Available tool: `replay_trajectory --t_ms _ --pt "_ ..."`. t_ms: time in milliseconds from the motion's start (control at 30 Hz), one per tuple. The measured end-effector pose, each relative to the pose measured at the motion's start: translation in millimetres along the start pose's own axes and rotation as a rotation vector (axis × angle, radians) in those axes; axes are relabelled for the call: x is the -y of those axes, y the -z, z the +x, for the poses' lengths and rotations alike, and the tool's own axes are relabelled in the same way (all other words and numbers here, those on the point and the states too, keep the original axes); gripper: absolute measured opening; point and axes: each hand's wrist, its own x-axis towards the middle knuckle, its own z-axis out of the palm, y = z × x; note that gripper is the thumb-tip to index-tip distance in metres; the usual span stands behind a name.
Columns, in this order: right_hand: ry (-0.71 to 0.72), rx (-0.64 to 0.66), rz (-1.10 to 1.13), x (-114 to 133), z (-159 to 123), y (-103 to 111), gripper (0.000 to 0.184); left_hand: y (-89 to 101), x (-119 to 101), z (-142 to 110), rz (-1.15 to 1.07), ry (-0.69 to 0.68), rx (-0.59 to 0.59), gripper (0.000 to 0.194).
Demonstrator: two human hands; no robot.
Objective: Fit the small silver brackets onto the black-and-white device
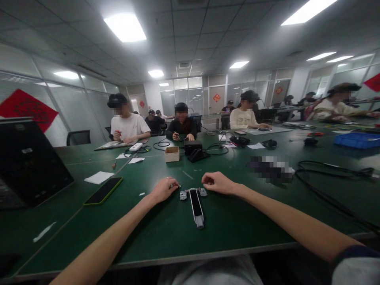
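Right of a phone (103, 191), the left grip (163, 190) has its fingertips at a tiny bit (179, 186), too small to tell whether it is pinched. Near the front edge of the desk (237, 227) lies the device (196, 202); to its right, the right grip (220, 183) is open, fingers loosely curled.

Both forearms (118, 232) extend forward, fingers (209, 176) curled.
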Motion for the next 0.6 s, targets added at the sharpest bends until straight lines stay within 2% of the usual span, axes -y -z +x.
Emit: replay_trajectory --t_ms 200,367,600 --pt "-0.015 0.089 0.058 10.6 -3.8 1.4 0.022 2.2 -12.8 -3.0 -0.018 0.024 -0.028 0.017" --pt "-0.036 0.089 0.085 9.6 -4.0 -1.1 0.025 4.2 -29.7 -6.9 -0.046 -0.030 -0.089 0.017" --pt "-0.028 0.093 0.099 9.2 -2.7 -7.7 0.024 4.6 -42.3 -13.2 -0.065 -0.098 -0.030 0.015"
